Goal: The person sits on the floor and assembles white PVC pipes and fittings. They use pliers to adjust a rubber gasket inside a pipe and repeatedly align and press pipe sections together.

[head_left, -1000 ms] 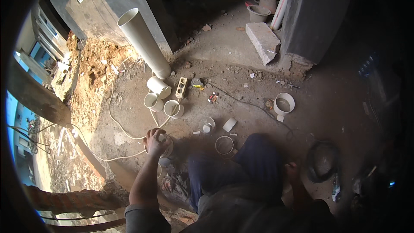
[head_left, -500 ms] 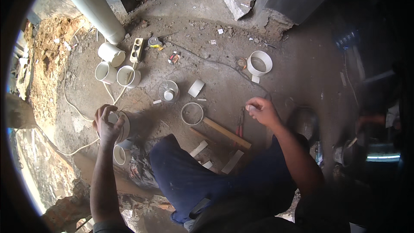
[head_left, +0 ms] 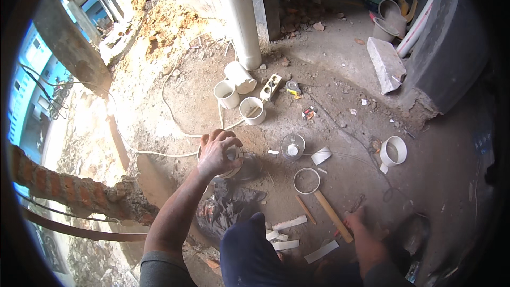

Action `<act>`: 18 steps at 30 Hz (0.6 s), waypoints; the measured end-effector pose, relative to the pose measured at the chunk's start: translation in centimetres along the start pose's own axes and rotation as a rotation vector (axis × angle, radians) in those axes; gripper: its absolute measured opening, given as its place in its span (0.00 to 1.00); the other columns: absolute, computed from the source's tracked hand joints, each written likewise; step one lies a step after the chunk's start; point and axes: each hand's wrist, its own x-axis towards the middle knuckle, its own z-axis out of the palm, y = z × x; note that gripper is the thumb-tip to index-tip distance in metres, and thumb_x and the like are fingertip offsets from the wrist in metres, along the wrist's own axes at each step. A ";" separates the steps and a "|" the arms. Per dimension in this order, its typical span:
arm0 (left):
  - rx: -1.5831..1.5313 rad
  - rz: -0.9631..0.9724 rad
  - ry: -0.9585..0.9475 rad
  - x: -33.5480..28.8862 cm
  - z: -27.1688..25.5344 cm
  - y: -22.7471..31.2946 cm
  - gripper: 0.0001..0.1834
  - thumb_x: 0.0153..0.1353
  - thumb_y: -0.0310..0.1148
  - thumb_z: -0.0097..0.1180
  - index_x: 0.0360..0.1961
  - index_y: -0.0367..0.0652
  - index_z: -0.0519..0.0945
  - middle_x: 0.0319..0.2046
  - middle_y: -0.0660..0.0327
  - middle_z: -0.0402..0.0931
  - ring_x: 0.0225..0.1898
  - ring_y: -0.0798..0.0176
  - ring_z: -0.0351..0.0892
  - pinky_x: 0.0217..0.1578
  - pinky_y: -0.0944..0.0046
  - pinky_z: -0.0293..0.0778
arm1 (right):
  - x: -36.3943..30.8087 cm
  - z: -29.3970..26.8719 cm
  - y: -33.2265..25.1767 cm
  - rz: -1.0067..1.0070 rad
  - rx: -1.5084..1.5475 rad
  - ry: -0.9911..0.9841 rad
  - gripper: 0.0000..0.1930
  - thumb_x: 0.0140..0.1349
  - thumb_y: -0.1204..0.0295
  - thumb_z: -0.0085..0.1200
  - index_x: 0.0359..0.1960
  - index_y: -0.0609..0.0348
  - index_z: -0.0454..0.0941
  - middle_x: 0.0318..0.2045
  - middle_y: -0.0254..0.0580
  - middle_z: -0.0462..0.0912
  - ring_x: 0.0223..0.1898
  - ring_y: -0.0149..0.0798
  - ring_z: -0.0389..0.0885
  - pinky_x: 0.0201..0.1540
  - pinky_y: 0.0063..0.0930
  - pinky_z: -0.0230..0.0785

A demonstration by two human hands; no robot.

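Observation:
My left hand (head_left: 219,153) is bent over the top of a short white pipe piece (head_left: 234,171), thumb and fingers curled onto its rim. Much of that piece is hidden beneath the hand. Low on the right, my right hand (head_left: 359,220) reaches down over a pair of red-handled pliers (head_left: 357,202) on the ground. Its fingers are dim and partly hidden, so their grip is unclear. A flat wooden stick (head_left: 332,216) lies just left of that hand, with a thin white ring (head_left: 306,181) at its far end. A clear round container (head_left: 292,148) with a white piece inside stands beyond.
White pipe cups (head_left: 226,94) stand beside a power strip (head_left: 271,88) and a tall pipe (head_left: 239,21). A cable (head_left: 159,154) crosses the ground. A wide white ring (head_left: 393,151) lies right, a stone block (head_left: 385,65) farther back. White strips (head_left: 322,252) lie near my knee.
My view has swung left and up. My right hand has gone from a raised pinch down to the pliers. My left hand stays on the white pipe piece.

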 end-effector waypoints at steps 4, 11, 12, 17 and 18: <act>-0.022 0.093 0.004 -1.3 -0.3 -0.6 0.22 0.41 0.48 0.68 0.42 0.61 0.81 0.53 0.68 0.73 0.64 0.55 0.62 0.60 0.39 0.52 | 6.0 -1.0 1.7 -0.060 0.443 0.259 0.20 0.61 0.71 0.52 0.53 0.69 0.66 0.37 0.53 0.80 0.25 0.42 0.84 0.23 0.34 0.74; -0.030 0.073 -0.010 -2.6 -1.0 -0.5 0.22 0.44 0.49 0.67 0.43 0.63 0.80 0.53 0.68 0.73 0.65 0.56 0.61 0.61 0.37 0.50 | 1.8 -19.4 -12.4 -0.488 0.981 0.578 0.25 0.64 0.70 0.49 0.62 0.69 0.65 0.45 0.51 0.79 0.40 0.43 0.79 0.41 0.33 0.74; -0.013 0.059 -0.032 -2.6 -1.0 -0.5 0.21 0.45 0.49 0.67 0.43 0.64 0.80 0.53 0.68 0.73 0.65 0.56 0.61 0.62 0.36 0.50 | -1.9 -23.0 -15.0 -0.633 1.017 0.447 0.23 0.64 0.71 0.49 0.60 0.67 0.67 0.41 0.47 0.78 0.37 0.38 0.78 0.37 0.29 0.72; 0.036 0.015 -0.037 -2.3 -0.6 -0.4 0.21 0.45 0.45 0.66 0.44 0.65 0.81 0.55 0.69 0.72 0.67 0.57 0.58 0.63 0.34 0.49 | -22.1 -27.5 -22.0 -0.994 0.999 -0.070 0.15 0.70 0.68 0.47 0.55 0.59 0.70 0.26 0.35 0.75 0.24 0.25 0.74 0.20 0.19 0.65; 0.056 0.001 -0.056 -2.3 -0.4 -0.4 0.22 0.43 0.45 0.67 0.44 0.65 0.81 0.55 0.69 0.72 0.67 0.57 0.58 0.63 0.35 0.49 | -25.0 -26.5 -22.2 -0.975 0.961 -0.195 0.15 0.71 0.67 0.46 0.56 0.59 0.69 0.23 0.34 0.74 0.20 0.25 0.73 0.14 0.17 0.62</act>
